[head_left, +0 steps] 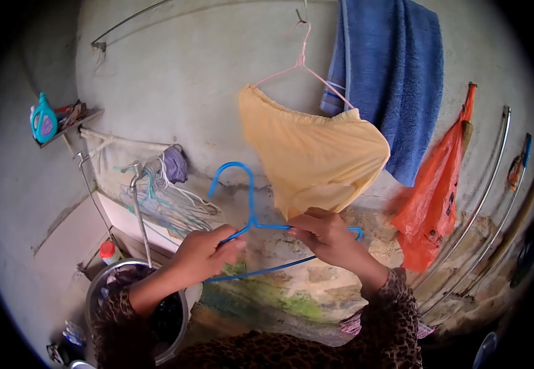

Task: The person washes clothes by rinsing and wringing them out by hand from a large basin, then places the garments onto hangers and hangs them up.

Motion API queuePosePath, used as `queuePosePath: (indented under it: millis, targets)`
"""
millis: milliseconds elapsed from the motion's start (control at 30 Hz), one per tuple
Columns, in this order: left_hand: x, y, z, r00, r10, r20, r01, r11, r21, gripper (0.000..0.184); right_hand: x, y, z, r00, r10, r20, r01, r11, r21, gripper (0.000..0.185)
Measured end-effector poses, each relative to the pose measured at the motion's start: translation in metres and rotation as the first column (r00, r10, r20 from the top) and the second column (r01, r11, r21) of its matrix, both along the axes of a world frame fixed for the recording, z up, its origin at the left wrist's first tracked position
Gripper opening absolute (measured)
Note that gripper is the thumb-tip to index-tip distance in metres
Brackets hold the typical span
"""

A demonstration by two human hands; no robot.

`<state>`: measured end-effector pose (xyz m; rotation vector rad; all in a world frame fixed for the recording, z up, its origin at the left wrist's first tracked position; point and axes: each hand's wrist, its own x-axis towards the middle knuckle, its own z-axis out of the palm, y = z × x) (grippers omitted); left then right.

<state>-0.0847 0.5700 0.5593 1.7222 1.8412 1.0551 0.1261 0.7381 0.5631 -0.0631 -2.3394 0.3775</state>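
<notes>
A blue clothes hanger (251,190) is held up in front of me, its hook pointing upward. My left hand (208,252) is closed around the hanger's left shoulder. On the other shoulder, my right hand (322,234) pinches the bar near its right end. The hanger's lower bar runs below both hands, and no garment is on it. Just above my right hand, yellow underpants (316,147) hang from a pink hanger (302,58) on a wall hook.
A blue towel (396,80) and an orange plastic bag (433,209) hang on the wall at right. Several hangers (156,197) cluster at left by a tap (134,175). Below stands a metal basin (184,326) with dark clothes. A teal bottle (44,120) sits on a shelf.
</notes>
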Motion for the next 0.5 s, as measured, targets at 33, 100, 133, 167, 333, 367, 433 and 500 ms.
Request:
queuePosePath:
  millis: [33, 100, 133, 167, 333, 367, 433, 500]
  targets:
    - [-0.010, -0.004, -0.016, 0.998, 0.036, 0.049, -0.037, 0.999, 0.022, 0.016, -0.008, -0.003, 0.000, 0.999, 0.025, 0.045, -0.026, 1.000, 0.006, 0.010]
    - [-0.028, -0.017, -0.045, 0.991, 0.108, 0.079, -0.116, 0.989, 0.097, 0.015, -0.027, -0.006, -0.010, 0.983, 0.098, 0.154, -0.099, 0.995, 0.000, 0.013]
    - [-0.038, -0.025, -0.063, 0.984, 0.119, 0.132, -0.140, 0.977, 0.159, 0.015, -0.037, -0.007, -0.018, 0.974, 0.129, 0.187, -0.128, 0.992, -0.017, 0.013]
    - [-0.044, -0.035, -0.075, 0.977, 0.169, 0.132, -0.188, 0.970, 0.153, 0.015, -0.047, -0.011, -0.028, 0.960, 0.166, 0.226, -0.162, 0.986, -0.037, 0.013]
    - [-0.074, -0.113, -0.121, 0.930, 0.355, 0.101, -0.366, 0.919, 0.144, 0.013, -0.094, -0.015, -0.093, 0.740, 0.391, 0.547, -0.208, 0.907, -0.367, 0.014]
    - [-0.071, -0.130, -0.128, 0.915, 0.397, 0.071, -0.403, 0.905, 0.138, 0.014, -0.102, -0.008, -0.118, 0.706, 0.444, 0.552, -0.294, 0.892, -0.342, 0.015]
    - [-0.071, -0.166, -0.153, 0.858, 0.500, 0.117, -0.509, 0.858, 0.069, 0.016, -0.118, 0.004, -0.165, 0.613, 0.538, 0.579, -0.416, 0.843, -0.342, 0.018]
    - [-0.066, -0.197, -0.176, 0.801, 0.583, 0.134, -0.589, 0.808, 0.008, 0.016, -0.133, -0.008, -0.201, 0.422, 0.611, 0.670, -0.313, 0.792, -0.525, 0.021]
